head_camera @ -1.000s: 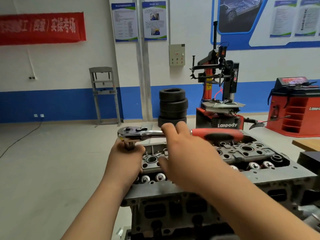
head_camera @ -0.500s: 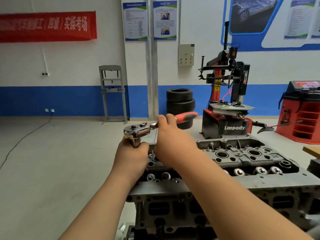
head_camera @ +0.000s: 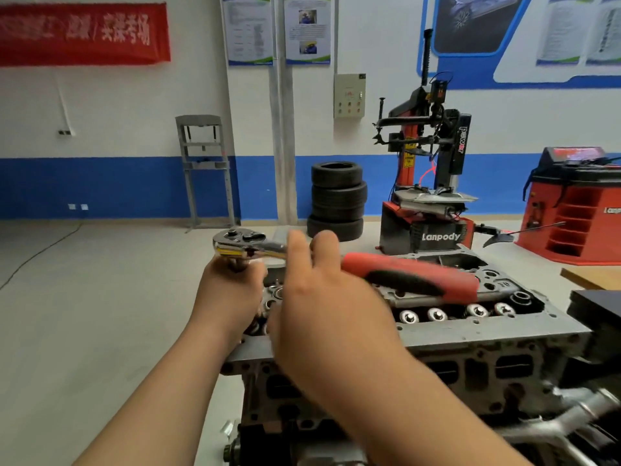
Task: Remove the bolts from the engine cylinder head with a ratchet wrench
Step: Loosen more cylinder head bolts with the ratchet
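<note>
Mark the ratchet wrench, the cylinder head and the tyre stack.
ratchet wrench [head_camera: 413, 269]: head view, red handle grip.
cylinder head [head_camera: 470, 332]: head view, near flat rim.
tyre stack [head_camera: 337, 200]: head view, middle tyre's tread.

Single head-worn wide-angle view, facing forward, slightly down; left hand [head_camera: 232, 294] and right hand [head_camera: 331, 317] near, mid-frame; cylinder head [head_camera: 470, 336] close below centre; back wall [head_camera: 134, 112] far, upper half

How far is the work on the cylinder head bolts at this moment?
Done: no removed bolt is visible. In hand: the left hand grips under the head of the ratchet wrench at the left end of the cylinder head; the right hand rests on its shank. Left: loosening here; remaining bolts cannot be counted.
</note>
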